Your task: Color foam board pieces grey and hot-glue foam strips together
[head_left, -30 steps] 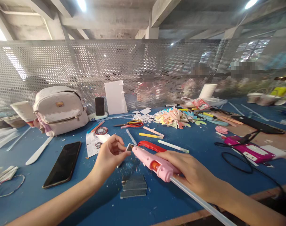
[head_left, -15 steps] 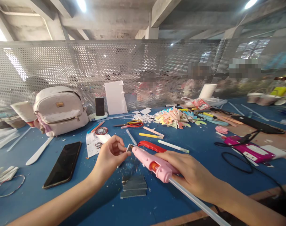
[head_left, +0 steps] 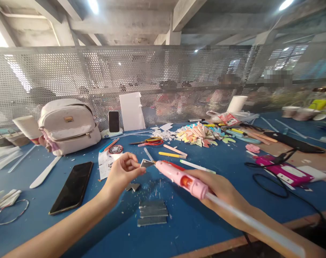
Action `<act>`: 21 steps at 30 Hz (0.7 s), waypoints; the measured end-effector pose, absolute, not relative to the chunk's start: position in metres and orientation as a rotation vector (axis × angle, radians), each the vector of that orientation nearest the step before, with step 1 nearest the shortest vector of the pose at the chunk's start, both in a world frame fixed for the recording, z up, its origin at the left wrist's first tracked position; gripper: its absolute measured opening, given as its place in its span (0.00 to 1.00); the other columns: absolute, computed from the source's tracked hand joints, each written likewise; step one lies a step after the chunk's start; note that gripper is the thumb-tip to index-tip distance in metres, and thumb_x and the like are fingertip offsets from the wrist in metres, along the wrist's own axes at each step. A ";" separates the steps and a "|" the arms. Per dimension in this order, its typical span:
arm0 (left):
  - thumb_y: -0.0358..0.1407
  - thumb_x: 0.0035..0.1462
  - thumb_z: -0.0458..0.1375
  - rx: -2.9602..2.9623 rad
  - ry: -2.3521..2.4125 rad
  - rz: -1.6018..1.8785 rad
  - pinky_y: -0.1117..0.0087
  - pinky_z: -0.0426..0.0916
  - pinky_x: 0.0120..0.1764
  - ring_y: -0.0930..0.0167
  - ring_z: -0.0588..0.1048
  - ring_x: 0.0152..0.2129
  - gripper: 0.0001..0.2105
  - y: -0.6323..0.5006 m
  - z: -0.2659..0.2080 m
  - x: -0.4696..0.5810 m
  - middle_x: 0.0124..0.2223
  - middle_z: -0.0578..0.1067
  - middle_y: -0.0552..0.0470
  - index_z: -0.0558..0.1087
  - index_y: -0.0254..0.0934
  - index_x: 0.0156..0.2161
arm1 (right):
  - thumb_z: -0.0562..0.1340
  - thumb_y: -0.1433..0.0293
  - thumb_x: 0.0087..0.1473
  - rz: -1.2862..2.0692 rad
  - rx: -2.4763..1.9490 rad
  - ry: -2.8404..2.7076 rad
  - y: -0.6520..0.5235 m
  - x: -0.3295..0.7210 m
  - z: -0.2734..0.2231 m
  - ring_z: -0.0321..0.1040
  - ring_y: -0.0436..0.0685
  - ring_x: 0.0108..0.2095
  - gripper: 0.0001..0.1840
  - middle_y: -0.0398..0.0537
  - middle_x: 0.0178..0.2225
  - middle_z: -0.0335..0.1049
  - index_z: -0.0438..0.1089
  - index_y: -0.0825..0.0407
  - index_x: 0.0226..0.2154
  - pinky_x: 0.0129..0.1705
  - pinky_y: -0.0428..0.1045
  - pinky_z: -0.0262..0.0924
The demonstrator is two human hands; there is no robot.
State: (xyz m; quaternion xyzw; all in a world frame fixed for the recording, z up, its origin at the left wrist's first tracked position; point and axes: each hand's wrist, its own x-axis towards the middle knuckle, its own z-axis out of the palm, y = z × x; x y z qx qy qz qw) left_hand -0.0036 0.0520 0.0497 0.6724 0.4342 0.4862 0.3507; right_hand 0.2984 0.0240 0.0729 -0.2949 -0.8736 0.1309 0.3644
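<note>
Between thumb and fingers, my left hand (head_left: 127, 168) pinches a small grey piece with a pale edge (head_left: 146, 163). A pink hot glue gun (head_left: 179, 176) is in my right hand (head_left: 219, 191), its nozzle at the right end of that piece; whether they touch I cannot tell. A long clear glue stick (head_left: 248, 218) juts from the back of the gun. Below my hands lie dark grey strips (head_left: 152, 213) side by side, and a small dark scrap (head_left: 132, 186) sits near my left wrist. The red-handled tool behind the gun is mostly hidden.
A black phone (head_left: 71, 188) and a white plastic knife (head_left: 45, 172) lie on the left, before a pale backpack (head_left: 67, 125). Beyond my hands are scissors (head_left: 149, 142), markers (head_left: 172, 155) and a heap of coloured paper pieces (head_left: 200, 133). A magenta power strip (head_left: 283, 172) with a black cable lies right.
The glue gun has drawn back to the right and its rear has tipped lower. My left hand has shifted slightly left and up with the grey piece, uncovering the dark scrap.
</note>
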 end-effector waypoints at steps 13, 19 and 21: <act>0.33 0.68 0.60 2.821 0.858 1.655 0.67 0.77 0.38 0.71 0.78 0.34 0.05 0.058 0.062 -0.028 0.41 0.77 0.52 0.74 0.34 0.46 | 0.57 0.52 0.68 1.263 -0.776 -1.838 0.027 0.296 0.082 0.55 0.46 0.20 0.23 0.40 0.24 0.60 0.66 0.54 0.31 0.20 0.43 0.53; 0.28 0.68 0.59 2.983 0.763 1.580 0.66 0.77 0.40 0.70 0.79 0.36 0.05 0.051 0.074 -0.026 0.42 0.78 0.51 0.73 0.34 0.48 | 0.57 0.53 0.68 1.330 -0.773 -1.848 0.029 0.295 0.082 0.55 0.46 0.21 0.21 0.40 0.25 0.60 0.69 0.56 0.38 0.22 0.44 0.55; 0.27 0.68 0.58 3.010 0.733 1.568 0.66 0.77 0.39 0.70 0.79 0.35 0.05 0.051 0.075 -0.026 0.41 0.78 0.51 0.72 0.33 0.47 | 0.57 0.54 0.69 1.333 -0.777 -1.867 0.030 0.294 0.083 0.54 0.46 0.21 0.21 0.40 0.24 0.60 0.69 0.56 0.37 0.21 0.44 0.55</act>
